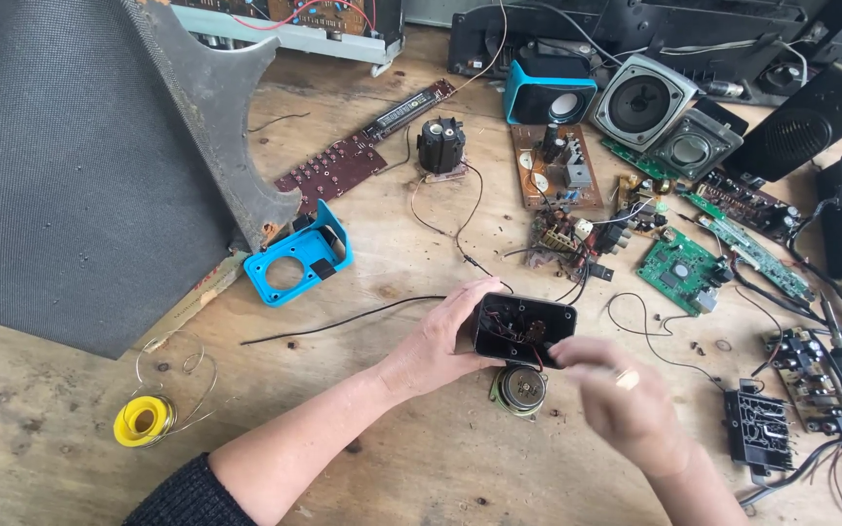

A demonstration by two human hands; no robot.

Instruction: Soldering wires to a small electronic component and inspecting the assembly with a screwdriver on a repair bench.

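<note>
Blurring over the open black casing [523, 329], right hand [621, 404] hides its corner.

Black speaker casing [523, 329], blue frame [297, 255], yellow spool [142, 421]

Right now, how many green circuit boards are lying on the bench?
2: a square green board right of centre and a long narrow green board beyond it. Others may hide under the clutter.
</note>
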